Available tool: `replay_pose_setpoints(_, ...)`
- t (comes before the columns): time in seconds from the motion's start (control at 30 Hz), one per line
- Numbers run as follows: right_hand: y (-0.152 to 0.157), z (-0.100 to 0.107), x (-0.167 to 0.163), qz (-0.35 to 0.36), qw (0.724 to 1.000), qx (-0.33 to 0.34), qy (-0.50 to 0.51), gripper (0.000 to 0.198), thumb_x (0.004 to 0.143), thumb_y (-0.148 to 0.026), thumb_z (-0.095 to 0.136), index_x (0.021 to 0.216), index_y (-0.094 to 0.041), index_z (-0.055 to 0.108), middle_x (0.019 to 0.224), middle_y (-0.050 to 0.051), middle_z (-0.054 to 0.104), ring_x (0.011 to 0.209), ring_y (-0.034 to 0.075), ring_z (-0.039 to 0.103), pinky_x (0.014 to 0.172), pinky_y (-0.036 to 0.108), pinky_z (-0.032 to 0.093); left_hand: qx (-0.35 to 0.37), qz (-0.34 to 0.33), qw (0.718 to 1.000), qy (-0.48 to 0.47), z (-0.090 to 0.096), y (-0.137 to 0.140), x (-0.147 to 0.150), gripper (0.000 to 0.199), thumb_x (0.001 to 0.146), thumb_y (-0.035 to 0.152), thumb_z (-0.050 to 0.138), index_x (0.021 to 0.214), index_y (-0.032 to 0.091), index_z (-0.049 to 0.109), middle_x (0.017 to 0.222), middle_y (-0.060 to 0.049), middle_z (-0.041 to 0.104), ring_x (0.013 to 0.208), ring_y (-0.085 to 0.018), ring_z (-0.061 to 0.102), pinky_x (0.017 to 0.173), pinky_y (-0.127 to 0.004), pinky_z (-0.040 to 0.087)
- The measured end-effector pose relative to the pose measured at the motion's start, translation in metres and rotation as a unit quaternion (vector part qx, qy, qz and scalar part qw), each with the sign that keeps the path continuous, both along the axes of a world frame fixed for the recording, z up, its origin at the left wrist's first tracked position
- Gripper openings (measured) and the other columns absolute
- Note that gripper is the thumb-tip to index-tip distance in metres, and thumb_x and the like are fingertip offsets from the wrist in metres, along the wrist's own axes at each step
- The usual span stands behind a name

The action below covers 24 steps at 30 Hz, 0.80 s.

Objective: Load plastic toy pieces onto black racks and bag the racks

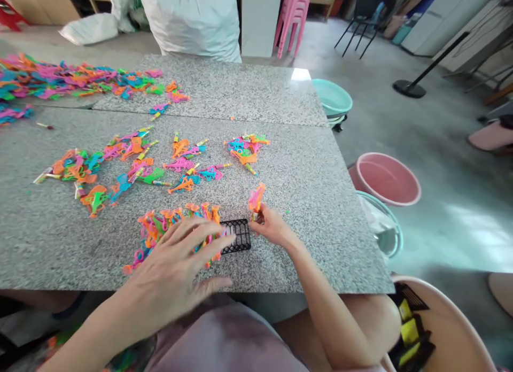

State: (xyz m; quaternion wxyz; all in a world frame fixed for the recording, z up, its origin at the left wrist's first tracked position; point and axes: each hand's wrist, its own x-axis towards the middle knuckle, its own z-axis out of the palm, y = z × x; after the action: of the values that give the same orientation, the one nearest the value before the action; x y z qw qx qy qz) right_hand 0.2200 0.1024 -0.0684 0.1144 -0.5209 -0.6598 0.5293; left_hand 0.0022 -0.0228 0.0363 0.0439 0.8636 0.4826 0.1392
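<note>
My left hand [176,260] hovers over a black plastic grid rack [242,235], its fingers apart and nothing visibly held. Small plastic toys [154,230] in orange, pink, green and blue stand packed in the rack's left part, partly hidden by that hand. At the rack's right end, bare slots show. Just right of the rack, my right hand [272,225] has its fingers closed on a pink and orange plastic toy [256,197], which points up from the fingertips. The toy's lower end is partly hidden by the fingers.
Loose toy clusters [192,166] lie across the speckled stone table [304,201], with a large toy heap [80,80] at the back left. Beyond the right edge are a pink basin [387,179], turquoise tub [331,97] and peach tub [449,329]. A white sack [192,24] stands behind.
</note>
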Motion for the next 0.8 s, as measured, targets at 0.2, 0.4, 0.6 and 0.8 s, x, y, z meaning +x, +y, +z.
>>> replay_pose_setpoints(0.2,-0.029,-0.007,-0.012,-0.054,0.995,0.083,0.000,0.014,0.076,-0.009,0.064,0.078,-0.019,0.055,0.072,-0.001,0.059,0.064,0.014,0.058,0.062,0.025,0.042,0.014,-0.007,0.998,0.063,-0.032,0.009,-0.006,0.035,0.105,0.036,0.041,0.132,0.023,0.060,0.151,-0.004,0.051,0.149,-0.032,0.029,0.123,-0.058,0.020)
replay_pose_setpoints(0.4,-0.033,-0.016,-0.020,-0.064,0.987,0.143,0.029,0.011,0.074,-0.014,0.066,0.076,-0.021,0.056,0.075,-0.001,0.060,0.068,0.015,0.056,0.065,0.027,0.044,0.031,0.004,0.998,0.062,-0.029,0.007,-0.002,0.036,0.105,0.036,0.040,0.128,0.019,0.064,0.144,-0.005,0.059,0.148,-0.030,0.034,0.126,-0.052,0.017)
replay_pose_setpoints(0.6,-0.027,-0.023,-0.021,-0.058,0.978,0.172,0.103,0.031,0.068,-0.008,0.066,0.092,-0.022,0.055,0.084,-0.002,0.066,0.076,0.016,0.064,0.073,0.027,0.049,0.043,0.002,0.997,0.070,-0.029,0.007,0.001,0.039,0.106,0.033,0.036,0.125,0.017,0.066,0.140,-0.005,0.062,0.145,-0.030,0.037,0.126,-0.050,0.017)
replay_pose_setpoints(0.8,-0.022,-0.026,-0.057,0.045,0.973,0.217,0.069,0.016,0.077,-0.012,0.066,0.088,-0.022,0.059,0.084,0.000,0.069,0.074,0.015,0.064,0.069,0.023,0.044,0.045,0.013,0.997,0.066,-0.031,0.005,0.001,0.034,0.105,0.030,0.039,0.123,0.017,0.065,0.139,-0.007,0.062,0.144,-0.031,0.039,0.125,-0.052,0.021)
